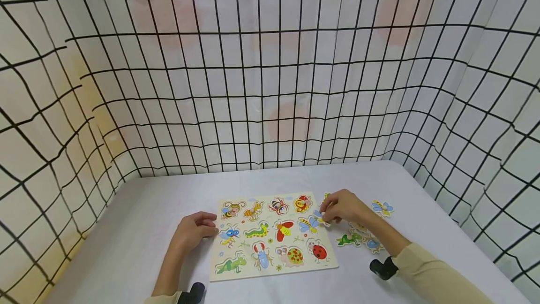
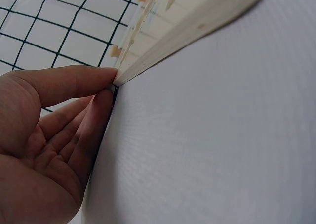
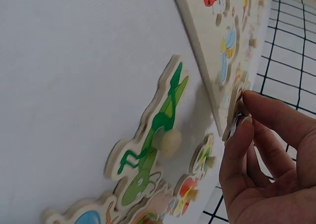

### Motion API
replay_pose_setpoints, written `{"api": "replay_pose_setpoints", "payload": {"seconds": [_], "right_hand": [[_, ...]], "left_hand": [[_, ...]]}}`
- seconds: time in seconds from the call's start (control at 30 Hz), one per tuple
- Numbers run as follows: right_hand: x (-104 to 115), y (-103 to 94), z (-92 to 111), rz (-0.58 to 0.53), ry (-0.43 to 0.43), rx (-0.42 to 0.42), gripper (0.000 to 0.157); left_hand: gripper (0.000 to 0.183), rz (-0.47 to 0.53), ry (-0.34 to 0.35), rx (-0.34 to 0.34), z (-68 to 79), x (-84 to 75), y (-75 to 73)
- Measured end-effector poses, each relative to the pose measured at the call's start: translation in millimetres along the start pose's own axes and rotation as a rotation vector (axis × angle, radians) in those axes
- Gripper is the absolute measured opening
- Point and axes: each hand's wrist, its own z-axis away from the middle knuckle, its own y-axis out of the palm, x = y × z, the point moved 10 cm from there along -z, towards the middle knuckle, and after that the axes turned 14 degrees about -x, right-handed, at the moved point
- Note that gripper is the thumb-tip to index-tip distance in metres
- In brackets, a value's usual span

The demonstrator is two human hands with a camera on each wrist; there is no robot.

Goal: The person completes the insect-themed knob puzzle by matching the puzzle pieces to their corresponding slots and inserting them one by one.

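A wooden insect puzzle board (image 1: 270, 269) lies on the white table, with colourful insect pictures in rows. My left hand (image 1: 191, 231) rests at its left edge; in the left wrist view the thumb and fingertips touch the board's side (image 2: 163, 51). Over the right edge, my right hand (image 1: 343, 206) pinches a blue-winged insect puzzle piece (image 1: 319, 218) between thumb and fingers. That piece (image 3: 230, 116) is tilted and seen nearly edge-on in the right wrist view. It is close to the board's winged-insect picture (image 1: 308, 224).
Right of the board lie loose puzzle pieces with wooden pegs, including a green grasshopper piece (image 1: 349, 239) and another blue-winged piece (image 1: 382, 208). Part of this group is hidden under my right forearm. A black grid net (image 1: 259, 95) surrounds the table's back and sides.
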Motion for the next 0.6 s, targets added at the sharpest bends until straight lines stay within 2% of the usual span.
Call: {"api": "replay_pose_setpoints", "payload": {"seconds": [0.6], "right_hand": [[32, 24.4, -10, -0.043, -0.035, 0.007, 0.013]], "left_hand": [[0.035, 0.009, 0.005, -0.018, -2.9, 3.0, 1.9]]}}
